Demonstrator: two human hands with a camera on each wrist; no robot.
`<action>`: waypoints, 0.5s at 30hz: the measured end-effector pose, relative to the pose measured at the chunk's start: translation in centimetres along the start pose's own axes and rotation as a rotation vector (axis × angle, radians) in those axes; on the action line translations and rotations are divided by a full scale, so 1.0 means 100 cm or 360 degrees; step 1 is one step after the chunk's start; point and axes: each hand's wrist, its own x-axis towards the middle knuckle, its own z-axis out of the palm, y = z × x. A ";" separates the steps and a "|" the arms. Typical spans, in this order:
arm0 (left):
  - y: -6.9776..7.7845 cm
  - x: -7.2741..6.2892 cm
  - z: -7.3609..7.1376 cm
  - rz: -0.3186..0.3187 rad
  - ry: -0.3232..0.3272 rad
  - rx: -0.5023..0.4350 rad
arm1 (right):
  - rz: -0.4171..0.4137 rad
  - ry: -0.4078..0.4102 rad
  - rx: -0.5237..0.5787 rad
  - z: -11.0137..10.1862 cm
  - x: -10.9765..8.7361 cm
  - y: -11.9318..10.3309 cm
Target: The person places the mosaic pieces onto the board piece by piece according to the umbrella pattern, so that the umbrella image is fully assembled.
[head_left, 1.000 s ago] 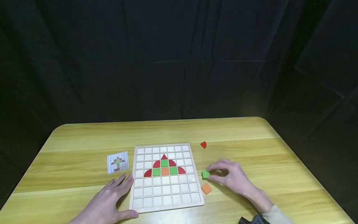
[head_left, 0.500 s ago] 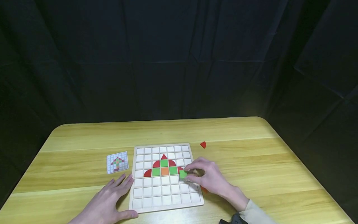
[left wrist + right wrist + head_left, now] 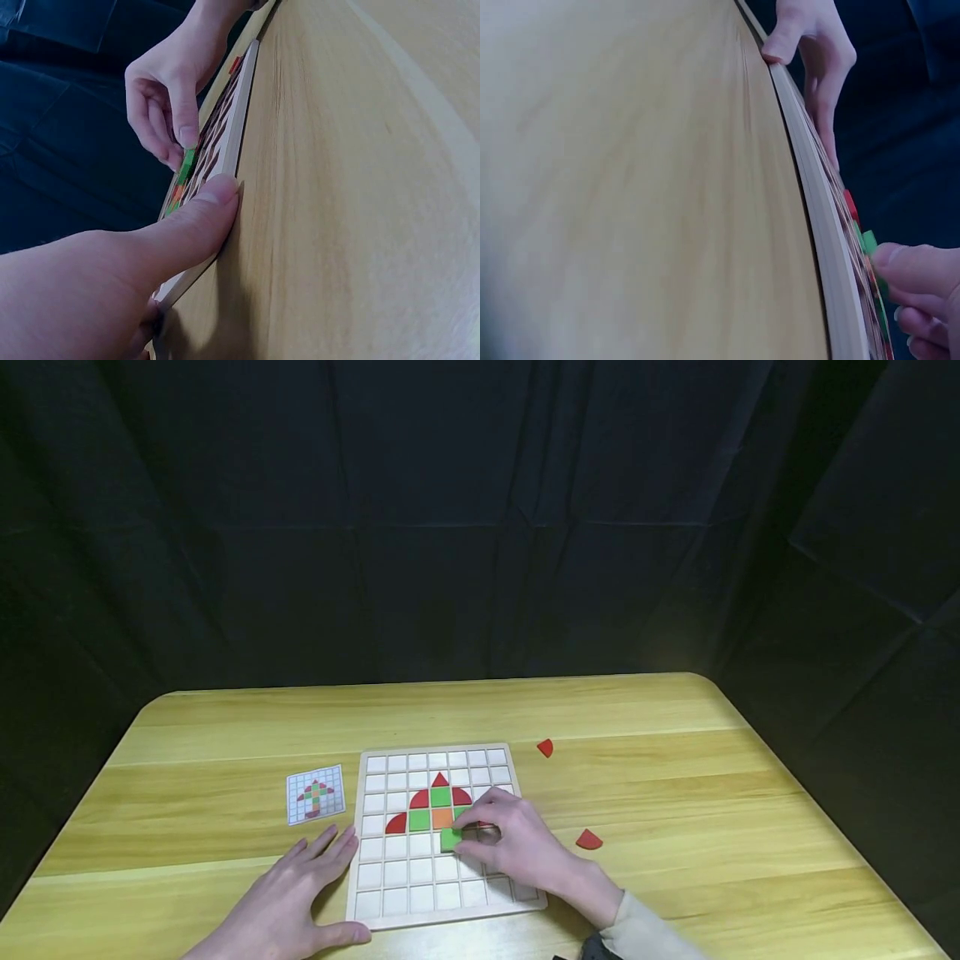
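My right hand (image 3: 521, 843) pinches a green square tile (image 3: 450, 840) between thumb and fingertips, low over the white grid board (image 3: 450, 917). This tile is just below an orange square tile (image 3: 442, 818) set in the board. Around that lie green tiles (image 3: 420, 820), red quarter-round pieces (image 3: 396, 824) and a red triangle (image 3: 440, 781) at the top. The right hand partly covers the shape's right end. My left hand (image 3: 288, 897) rests at the board's lower left corner, its fingertips along the left edge and its thumb (image 3: 217, 191) against the front edge.
A small pattern card (image 3: 315, 795) with a coloured arrow-like shape lies left of the board. To the right, a red quarter-round piece (image 3: 546, 747) lies farther back and another red piece (image 3: 588, 839) beside my right forearm. A dark curtain (image 3: 450, 527) hangs behind the wooden table (image 3: 675, 760).
My right hand has carried the green tile left from the table onto the board's middle. The loose orange tile is now hidden behind the right arm, and a red piece shows. The left hand stays put.
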 end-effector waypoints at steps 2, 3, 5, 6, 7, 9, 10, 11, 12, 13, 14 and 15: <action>0.000 0.000 0.000 0.0001 0.0002 0.0001 | -0.0014 -0.0008 -0.0028 0.003 0.001 -0.001; 0.000 0.000 0.000 0.0001 0.0002 0.0002 | -0.0027 -0.0006 -0.0042 0.004 0.001 -0.001; 0.000 0.000 0.000 0.0004 0.0003 0.0006 | -0.0046 -0.0005 -0.0067 0.006 0.001 -0.001; 0.000 0.000 0.000 0.0007 0.0006 0.0008 | -0.0045 -0.0006 -0.0072 0.007 0.001 -0.001; 0.000 0.000 0.000 0.0010 0.0009 0.0011 | -0.0050 -0.0006 -0.0077 0.008 0.001 -0.001; 0.000 0.000 0.000 0.0019 0.0016 0.0019 | -0.0066 -0.0003 -0.0084 0.009 0.001 -0.001; 0.000 0.000 0.000 0.0026 0.0021 0.0025 | -0.0076 0.0001 -0.0085 0.009 0.001 -0.001; 0.000 0.000 0.000 0.0030 0.0024 0.0028 | -0.0084 0.0005 -0.0086 0.010 0.001 -0.001; 0.000 0.000 0.000 0.0033 0.0024 0.0030 | -0.0089 0.0010 -0.0088 0.010 0.001 -0.001; 0.000 0.000 0.000 0.0032 0.0021 0.0031 | -0.0098 0.0017 -0.0094 0.010 0.001 -0.001; 0.000 0.000 0.000 0.0028 0.0016 0.0028 | -0.0106 0.0022 -0.0099 0.011 0.001 -0.001; 0.000 0.000 0.000 0.0021 0.0009 0.0022 | -0.0112 0.0026 -0.0100 0.011 0.001 -0.001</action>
